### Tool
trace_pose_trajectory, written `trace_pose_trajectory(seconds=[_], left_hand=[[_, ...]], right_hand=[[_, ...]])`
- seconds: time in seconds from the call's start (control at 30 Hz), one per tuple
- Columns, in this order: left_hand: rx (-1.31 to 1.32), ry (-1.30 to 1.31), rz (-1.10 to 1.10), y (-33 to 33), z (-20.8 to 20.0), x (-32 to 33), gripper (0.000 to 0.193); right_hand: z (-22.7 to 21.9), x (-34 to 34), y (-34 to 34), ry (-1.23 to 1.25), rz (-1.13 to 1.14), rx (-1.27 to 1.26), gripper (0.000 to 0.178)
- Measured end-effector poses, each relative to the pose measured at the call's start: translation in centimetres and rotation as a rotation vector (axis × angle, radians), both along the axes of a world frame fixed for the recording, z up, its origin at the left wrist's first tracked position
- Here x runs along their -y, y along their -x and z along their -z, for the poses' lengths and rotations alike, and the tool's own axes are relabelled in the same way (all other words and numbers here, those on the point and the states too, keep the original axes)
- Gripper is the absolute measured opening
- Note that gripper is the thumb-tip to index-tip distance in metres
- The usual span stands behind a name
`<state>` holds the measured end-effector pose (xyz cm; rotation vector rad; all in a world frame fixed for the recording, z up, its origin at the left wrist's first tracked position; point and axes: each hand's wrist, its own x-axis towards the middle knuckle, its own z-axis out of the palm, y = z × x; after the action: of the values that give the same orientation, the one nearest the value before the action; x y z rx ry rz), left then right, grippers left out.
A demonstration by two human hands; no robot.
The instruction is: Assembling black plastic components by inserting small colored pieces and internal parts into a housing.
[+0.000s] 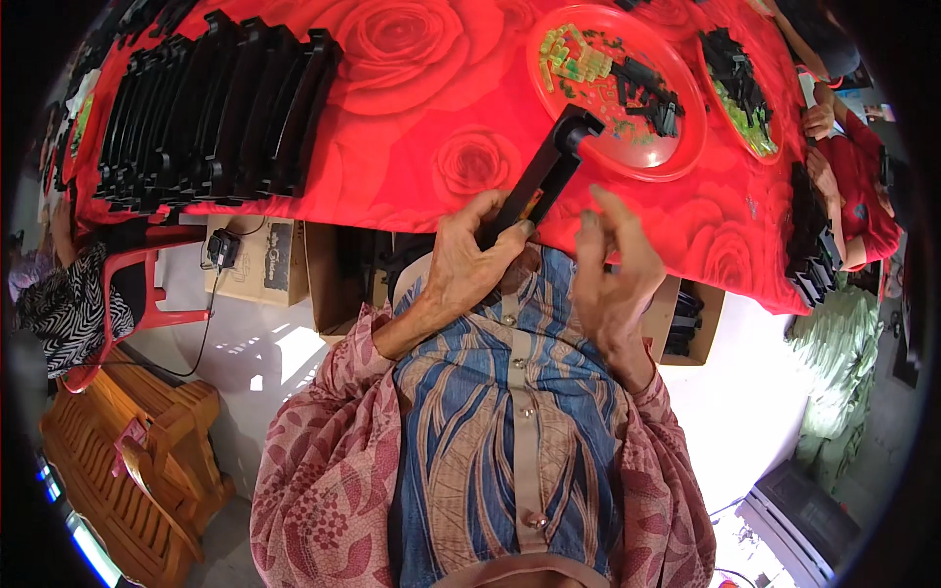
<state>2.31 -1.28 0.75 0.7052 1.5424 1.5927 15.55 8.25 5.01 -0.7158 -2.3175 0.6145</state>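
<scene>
My left hand [461, 260] is closed around the lower end of a long black plastic casing [545, 169]. The casing tilts up and to the right, with a hooked end at the top and an open channel along its side. A small yellowish piece shows inside the channel near my left thumb. To the right, my right hand [619, 267] is raised with its fingers apart, slightly blurred and holding nothing visible. Beyond the casing, a round red tray [652, 165] holds yellow-green translucent pieces [588, 61], small dark green bits and black plastic parts [647, 93].
Many similar black casings [211, 113] stand in a row on the red rose-patterned tablecloth [412, 108]. At right is a second tray [742, 93], with a person in red [858, 186] beside it. Cardboard boxes [257, 260] sit under the table; a red chair [157, 284] is at left.
</scene>
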Motion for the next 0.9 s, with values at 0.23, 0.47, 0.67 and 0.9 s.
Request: trace_pose_trajectory(seconds=[0.23,0.47,0.67,0.9], left_hand=[[-0.145,0.003,0.072,0.0,-1.2,0.4,0.026],[-0.429,-0.003,0.443,3.7,-1.4,0.7,0.023],[-0.428,0.098,0.825,5.5,-3.0,0.6,0.019],[-0.553,0.046,0.833,5.7,-1.8,0.5,0.018]], right_hand=[[-2.5,-0.9,1.3,0.251,0.211,-0.156,0.069],[-5.1,-3.7,-0.3,-0.19,-0.307,0.297,0.047],[-2.1,-3.8,-1.2,0.137,-0.514,0.482,0.036],[-1.5,-3.4,-0.8,0.039,-0.539,0.423,0.033]])
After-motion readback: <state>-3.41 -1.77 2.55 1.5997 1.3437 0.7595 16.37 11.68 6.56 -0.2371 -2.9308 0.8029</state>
